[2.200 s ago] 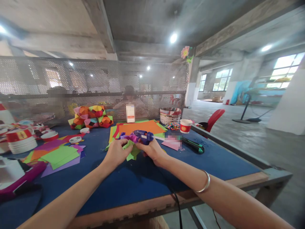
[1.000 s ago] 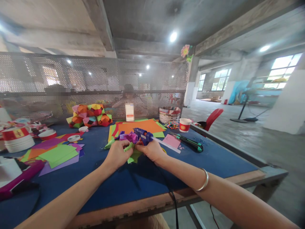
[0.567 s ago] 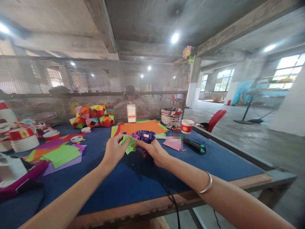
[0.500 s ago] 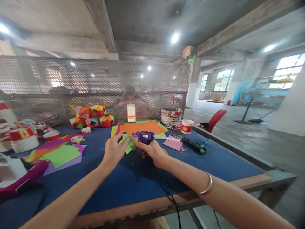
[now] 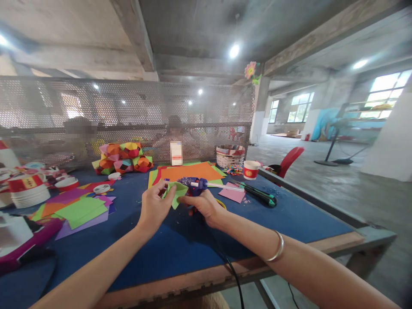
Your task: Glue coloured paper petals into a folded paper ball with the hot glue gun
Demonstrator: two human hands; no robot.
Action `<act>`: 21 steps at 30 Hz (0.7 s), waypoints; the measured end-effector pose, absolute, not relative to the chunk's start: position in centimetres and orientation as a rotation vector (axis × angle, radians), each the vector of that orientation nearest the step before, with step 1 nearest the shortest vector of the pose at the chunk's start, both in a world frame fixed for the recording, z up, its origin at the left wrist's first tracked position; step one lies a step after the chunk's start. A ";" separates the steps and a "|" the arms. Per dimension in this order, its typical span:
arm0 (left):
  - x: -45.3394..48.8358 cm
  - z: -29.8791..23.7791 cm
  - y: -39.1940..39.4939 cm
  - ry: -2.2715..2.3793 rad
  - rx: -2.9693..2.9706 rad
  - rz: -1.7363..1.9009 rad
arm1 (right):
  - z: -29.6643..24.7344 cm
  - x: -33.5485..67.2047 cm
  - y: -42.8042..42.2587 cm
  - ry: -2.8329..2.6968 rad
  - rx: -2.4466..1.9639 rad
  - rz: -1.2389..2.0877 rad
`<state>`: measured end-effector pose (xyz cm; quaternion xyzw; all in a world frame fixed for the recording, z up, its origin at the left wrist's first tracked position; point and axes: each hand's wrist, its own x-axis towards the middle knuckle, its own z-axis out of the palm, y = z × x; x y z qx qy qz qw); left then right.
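Pinched in my left hand [image 5: 156, 206] is a folded piece of light green paper [image 5: 177, 194], its creased faces turned towards me. My right hand [image 5: 207, 207] is wrapped round a purple-blue glue gun [image 5: 198, 184], with a clear glue stick [image 5: 222, 186] sticking out of its back end to the right. The gun's front lies behind the green paper, so its nozzle is hidden. A finger of my right hand reaches to the paper's lower right edge. Beneath both hands is the blue table top [image 5: 154, 257].
Coloured sheets [image 5: 189, 171] lie behind my hands. To the right are pink paper [image 5: 232, 193], a green-black cutter [image 5: 260, 196], a paper cup [image 5: 251, 169] and a woven basket [image 5: 229, 158]. Leftward stand folded paper balls [image 5: 124, 158] and loose sheets [image 5: 82, 210]. A black cord [image 5: 236, 274] crosses the front edge.
The green paper has turned slightly and its faces look more spread out. Both hands keep their hold, close to where they were. The whole view has shifted a little.
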<state>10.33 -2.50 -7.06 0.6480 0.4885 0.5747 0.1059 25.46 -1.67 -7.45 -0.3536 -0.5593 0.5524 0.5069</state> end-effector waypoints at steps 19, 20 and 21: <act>10.3 -8.0 -1.5 1.313 2.074 1.387 | -8.8 26.2 -0.1 -1.478 -0.909 0.778; 10.2 -8.0 -1.4 1.300 2.049 1.389 | -8.9 26.2 -0.1 -1.487 -0.910 0.775; 10.2 -8.0 -1.3 1.283 2.017 1.386 | -8.9 26.2 0.0 -1.494 -0.914 0.771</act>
